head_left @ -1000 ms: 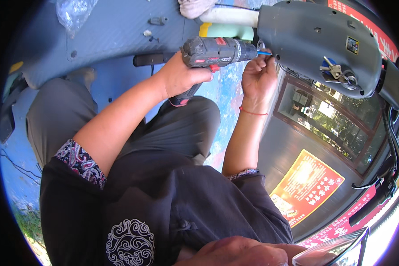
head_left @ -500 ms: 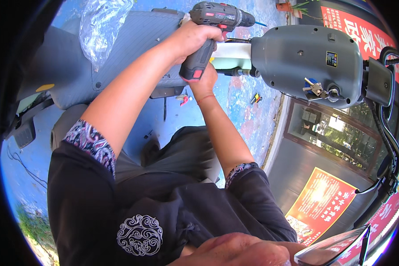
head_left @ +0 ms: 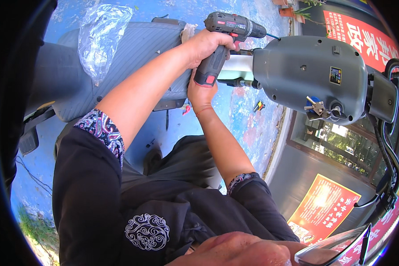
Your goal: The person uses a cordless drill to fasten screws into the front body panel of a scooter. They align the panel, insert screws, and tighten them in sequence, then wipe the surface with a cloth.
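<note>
My left hand (head_left: 204, 46) is wrapped round the grip of a black and red cordless drill (head_left: 228, 23), a finger at its red trigger. The drill's thin blue bit points right, its tip at the upper edge of a dark grey plastic scooter panel (head_left: 314, 66). Below the drill's battery end is my right hand (head_left: 201, 92); its fingers are hidden behind the drill, so I cannot tell what they hold. A bunch of keys (head_left: 315, 106) hangs at the lock in the panel. Several screw holes show along the panel's rim.
A clear plastic bag (head_left: 103, 40) lies on the scooter's ribbed grey footboard (head_left: 142, 48). Black cables and a handlebar (head_left: 388, 146) run along the right. A small yellow and black object (head_left: 259, 105) rests on the blue floor. Potted plants (head_left: 292, 12) stand at the back.
The drill and both hands have shifted slightly right relative to the footboard, and the bit tip has come to the panel's upper edge. The whole view has also tilted a little.
</note>
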{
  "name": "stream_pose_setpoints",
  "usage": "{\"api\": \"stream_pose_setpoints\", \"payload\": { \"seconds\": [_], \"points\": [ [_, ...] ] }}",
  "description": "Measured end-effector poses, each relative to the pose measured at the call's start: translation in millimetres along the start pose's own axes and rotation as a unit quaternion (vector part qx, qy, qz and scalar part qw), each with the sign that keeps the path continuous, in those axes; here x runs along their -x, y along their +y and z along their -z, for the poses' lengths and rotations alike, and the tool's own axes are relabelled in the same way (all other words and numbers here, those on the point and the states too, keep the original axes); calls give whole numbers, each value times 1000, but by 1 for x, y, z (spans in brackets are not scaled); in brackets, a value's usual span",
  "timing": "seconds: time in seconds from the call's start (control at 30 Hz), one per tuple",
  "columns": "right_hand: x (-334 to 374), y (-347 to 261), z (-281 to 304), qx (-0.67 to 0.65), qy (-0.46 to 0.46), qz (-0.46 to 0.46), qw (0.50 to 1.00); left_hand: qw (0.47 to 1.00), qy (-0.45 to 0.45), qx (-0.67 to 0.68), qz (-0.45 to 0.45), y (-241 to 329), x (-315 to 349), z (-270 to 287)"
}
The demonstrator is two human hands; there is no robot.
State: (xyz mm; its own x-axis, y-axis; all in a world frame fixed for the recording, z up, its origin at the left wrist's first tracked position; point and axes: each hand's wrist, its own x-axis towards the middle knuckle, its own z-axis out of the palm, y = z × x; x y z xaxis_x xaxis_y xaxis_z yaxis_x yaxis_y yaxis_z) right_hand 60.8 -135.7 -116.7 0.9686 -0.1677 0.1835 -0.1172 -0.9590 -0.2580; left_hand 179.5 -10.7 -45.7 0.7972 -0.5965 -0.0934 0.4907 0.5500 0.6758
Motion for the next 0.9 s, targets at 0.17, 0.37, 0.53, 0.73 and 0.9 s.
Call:
{"api": "stream_pose_setpoints", "payload": {
  "seconds": [0.17, 0.37, 0.53, 0.73, 0.9],
  "points": [
    [1, 3, -6, -45, 29, -1, 999, 1000, 0, 7, -6, -2, 2, -4],
    [-1, -3, -6, -74, 68, -2, 995, 1000, -5, 10, 3, 0, -4, -4],
    [-2, -1, -8, -72, 74, 13, 995, 999, -1, 48, -21, -6, -3, -6],
    [-2, -5, -3, -49, 77, 45, 995, 999, -25, 35, 1, -12, -7, 1],
    [-2, -4, -6, -45, 88, 44, 994, 999, -16, 41, -13, -12, -6, -2]
  ]
}}
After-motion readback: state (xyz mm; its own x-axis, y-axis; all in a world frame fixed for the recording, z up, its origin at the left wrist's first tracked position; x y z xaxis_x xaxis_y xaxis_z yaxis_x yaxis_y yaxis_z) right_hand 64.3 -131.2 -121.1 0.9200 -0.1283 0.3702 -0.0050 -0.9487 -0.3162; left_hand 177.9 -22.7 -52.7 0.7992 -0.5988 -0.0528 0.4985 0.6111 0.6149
